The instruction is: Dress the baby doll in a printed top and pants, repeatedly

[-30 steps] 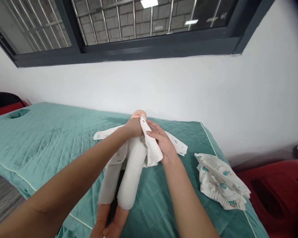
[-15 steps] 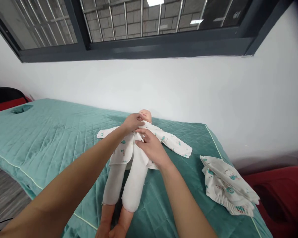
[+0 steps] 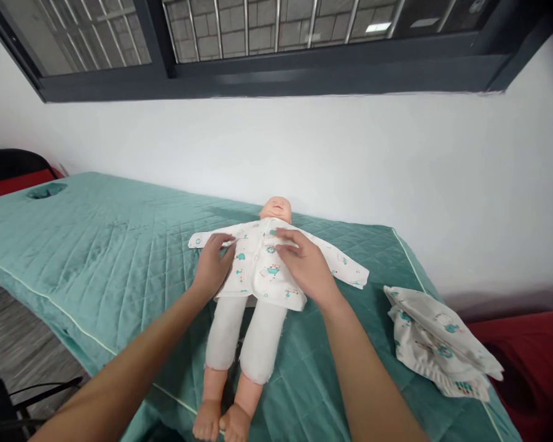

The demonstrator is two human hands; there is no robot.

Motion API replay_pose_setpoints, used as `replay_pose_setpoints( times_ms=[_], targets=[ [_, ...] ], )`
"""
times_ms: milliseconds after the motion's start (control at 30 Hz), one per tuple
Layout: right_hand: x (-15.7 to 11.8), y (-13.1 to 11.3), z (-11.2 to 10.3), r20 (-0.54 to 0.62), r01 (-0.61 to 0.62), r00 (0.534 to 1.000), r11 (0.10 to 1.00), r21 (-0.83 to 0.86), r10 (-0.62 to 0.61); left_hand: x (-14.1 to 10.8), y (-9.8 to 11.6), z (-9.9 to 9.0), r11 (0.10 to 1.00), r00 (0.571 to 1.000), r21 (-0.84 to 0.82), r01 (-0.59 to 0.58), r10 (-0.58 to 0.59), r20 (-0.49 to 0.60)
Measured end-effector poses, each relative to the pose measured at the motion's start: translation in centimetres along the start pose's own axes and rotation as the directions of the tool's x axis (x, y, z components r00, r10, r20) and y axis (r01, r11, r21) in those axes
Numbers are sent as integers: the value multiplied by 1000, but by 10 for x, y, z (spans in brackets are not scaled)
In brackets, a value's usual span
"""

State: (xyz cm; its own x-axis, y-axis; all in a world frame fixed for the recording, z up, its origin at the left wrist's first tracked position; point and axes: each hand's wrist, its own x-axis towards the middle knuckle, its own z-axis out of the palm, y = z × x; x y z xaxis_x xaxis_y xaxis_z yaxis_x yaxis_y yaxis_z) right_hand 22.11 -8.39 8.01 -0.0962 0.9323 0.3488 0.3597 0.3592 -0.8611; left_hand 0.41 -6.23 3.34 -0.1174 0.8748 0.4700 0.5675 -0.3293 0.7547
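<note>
A baby doll (image 3: pixel 276 210) lies on its back on a green quilted bed cover, head toward the wall. It wears a white printed baby jacket (image 3: pixel 268 264), now lying closed down the front, and white leg coverings (image 3: pixel 262 341); its feet are bare. At the jacket's side, below the sleeve on the left, rests my left hand (image 3: pixel 214 264), thumb and fingers apart. My right hand (image 3: pixel 306 261) lies over the other side of the chest, fingers spread, touching or just above the cloth. Neither hand visibly grips the fabric.
Folded white printed baby pants (image 3: pixel 442 344) lie at the right edge of the green bed cover (image 3: pixel 120 245). A red chair (image 3: pixel 529 362) stands beyond that edge. White wall and a dark window frame (image 3: pixel 304 77) border the far side. Black equipment (image 3: pixel 0 405) stands at lower left.
Both hands have moved apart from the doll's neck and chest to the sides of the jacket. The jacket front, spread apart before, now lies closed and flat. The view has shifted slightly.
</note>
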Motion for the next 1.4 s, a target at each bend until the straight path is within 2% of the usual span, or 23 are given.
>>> replay_pose_setpoints(
  times_ms=[33, 100, 167, 267, 400, 533, 600, 700, 800, 867, 1100, 1267, 1400],
  targets=[
    [1, 5, 3, -12, 46, 999, 995, -90, -47, -17, -10, -10, 1000, 1000, 7, 24, -24, -8],
    [1, 14, 11, 46, 138, 990, 964, -229, -131, -47, -25, -26, 995, 995, 18, 93, -94, 41],
    [-1, 20, 19, 113, 204, 977, 935, -291, -179, -68, -31, -37, 991, 987, 25, 133, -134, 90],
    [-10, 24, 25, 101, 203, 978, 936, -287, -182, -82, -30, -44, 994, 982, 87, 64, -78, 174],
    [-38, 28, 23, -77, 78, 993, 984, -157, -91, -84, -27, -44, 981, 965, 186, -63, 12, 264],
    [-82, 40, 16, -214, -72, 974, 997, 16, 74, -83, -28, -43, 969, 954, 234, -83, 9, 300],
    [-101, 45, 13, -238, -118, 963, 992, 37, 123, -83, -28, -44, 964, 948, 249, -94, 11, 318],
    [-117, 43, 13, -228, -158, 964, 985, -68, 139, -83, -26, -46, 961, 942, 252, -110, 20, 335],
    [-118, 34, 17, -247, -227, 955, 941, -252, 164, -83, -25, -47, 962, 941, 246, -115, 26, 338],
    [-114, 28, 20, -266, -288, 942, 903, -318, 207, -84, -25, -47, 962, 940, 243, -122, 34, 339],
    [-111, 22, 21, -317, -340, 917, 893, -295, 244, -86, -27, -46, 950, 935, 245, -193, 103, 338],
    [-123, 19, 16, -355, -452, 872, 831, -325, 336, -88, -30, -49, 980, 971, 164, -110, 71, 227],
    [-134, 17, 13, -359, -493, 863, 747, -447, 355, -91, -31, -50, 973, 980, 213, -90, 48, 192]
  ],
)
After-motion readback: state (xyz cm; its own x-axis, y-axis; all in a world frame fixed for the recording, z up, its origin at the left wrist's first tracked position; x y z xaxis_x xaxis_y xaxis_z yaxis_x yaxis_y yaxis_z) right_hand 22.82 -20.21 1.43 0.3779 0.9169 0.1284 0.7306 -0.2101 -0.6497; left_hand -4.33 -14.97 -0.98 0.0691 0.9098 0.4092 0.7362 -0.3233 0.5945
